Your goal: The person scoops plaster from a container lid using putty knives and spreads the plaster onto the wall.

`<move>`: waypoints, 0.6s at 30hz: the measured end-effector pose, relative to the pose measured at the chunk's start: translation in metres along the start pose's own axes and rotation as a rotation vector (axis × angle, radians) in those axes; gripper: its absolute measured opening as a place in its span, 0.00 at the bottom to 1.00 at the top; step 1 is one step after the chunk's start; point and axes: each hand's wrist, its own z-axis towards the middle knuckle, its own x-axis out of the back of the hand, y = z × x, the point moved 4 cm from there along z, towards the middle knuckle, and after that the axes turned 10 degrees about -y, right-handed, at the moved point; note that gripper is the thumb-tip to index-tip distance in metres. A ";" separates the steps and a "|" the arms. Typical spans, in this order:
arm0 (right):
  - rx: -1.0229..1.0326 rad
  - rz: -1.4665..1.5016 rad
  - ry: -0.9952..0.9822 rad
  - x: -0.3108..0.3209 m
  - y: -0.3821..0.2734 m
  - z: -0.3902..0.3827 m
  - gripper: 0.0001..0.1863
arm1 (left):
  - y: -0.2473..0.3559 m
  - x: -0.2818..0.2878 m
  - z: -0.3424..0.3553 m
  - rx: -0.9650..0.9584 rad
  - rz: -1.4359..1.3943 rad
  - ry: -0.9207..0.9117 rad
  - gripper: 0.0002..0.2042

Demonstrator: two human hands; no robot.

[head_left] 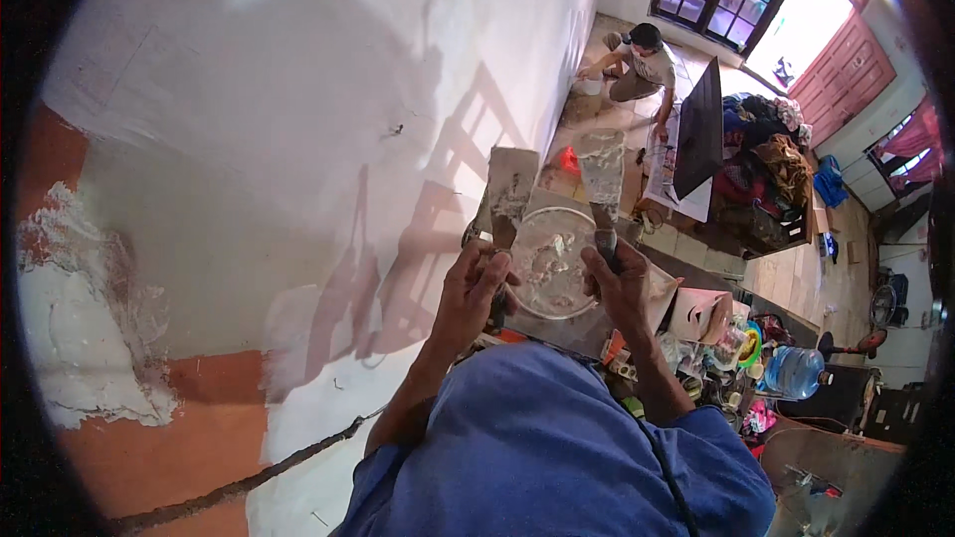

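My left hand (472,286) is closed around the handle of a wide putty knife (513,179), its blade upright and crusted with pale filler. A second putty knife (601,171), blade smeared with whitish filler, is held in my right hand (623,283), fingers wrapped round its dark handle. The two blades stand side by side, a little apart. Beneath and between my hands is a round pale tub (559,315) with wet-looking whitish stuff inside; what it stands on is mostly hidden.
On the left rises a wall (298,139), part white, part orange-brown, with rough filler patches and a long crack (288,467). A person (647,65) squats on the floor beyond, near a dark flat screen (701,134). Clothes (771,159), clutter and a blue water jug (794,373) fill the right.
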 end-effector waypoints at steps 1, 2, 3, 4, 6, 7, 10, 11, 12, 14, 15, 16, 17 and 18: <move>-0.011 -0.012 -0.023 -0.002 0.002 0.003 0.11 | 0.001 0.001 -0.005 -0.002 -0.001 0.006 0.15; -0.010 -0.013 -0.031 -0.004 0.002 0.006 0.11 | -0.001 0.003 -0.009 0.039 -0.007 0.032 0.14; -0.039 0.022 -0.041 -0.008 0.004 0.008 0.13 | -0.002 0.004 -0.014 0.080 -0.014 0.060 0.14; -0.070 0.058 -0.060 -0.014 0.005 0.011 0.14 | -0.002 0.005 -0.019 0.071 0.022 0.128 0.15; -0.038 0.090 -0.102 -0.028 0.003 0.017 0.14 | 0.000 0.008 -0.027 0.109 -0.046 0.142 0.15; -0.007 0.120 -0.129 -0.033 0.002 0.020 0.15 | 0.000 0.009 -0.032 0.145 -0.116 0.142 0.15; 0.031 0.115 -0.249 -0.047 -0.002 0.025 0.15 | 0.005 0.012 -0.043 0.086 -0.136 0.101 0.15; 0.028 0.113 -0.270 -0.051 -0.002 0.026 0.15 | 0.006 0.012 -0.046 0.083 -0.143 0.122 0.15; 0.046 0.095 -0.286 -0.054 -0.004 0.027 0.15 | 0.006 0.011 -0.048 0.073 -0.167 0.134 0.14; 0.063 0.075 -0.319 -0.061 -0.004 0.030 0.15 | 0.006 0.012 -0.051 0.059 -0.197 0.162 0.14; 0.056 0.050 -0.332 -0.063 -0.003 0.031 0.14 | 0.008 0.013 -0.052 0.066 -0.172 0.157 0.15; 0.049 0.023 -0.340 -0.064 -0.003 0.031 0.14 | 0.010 0.012 -0.053 0.075 -0.148 0.147 0.15; 0.048 0.022 -0.346 -0.065 -0.003 0.032 0.14 | 0.011 0.011 -0.053 0.074 -0.151 0.152 0.15; 0.071 -0.005 -0.349 -0.065 -0.005 0.032 0.13 | 0.012 0.010 -0.053 0.076 -0.164 0.153 0.15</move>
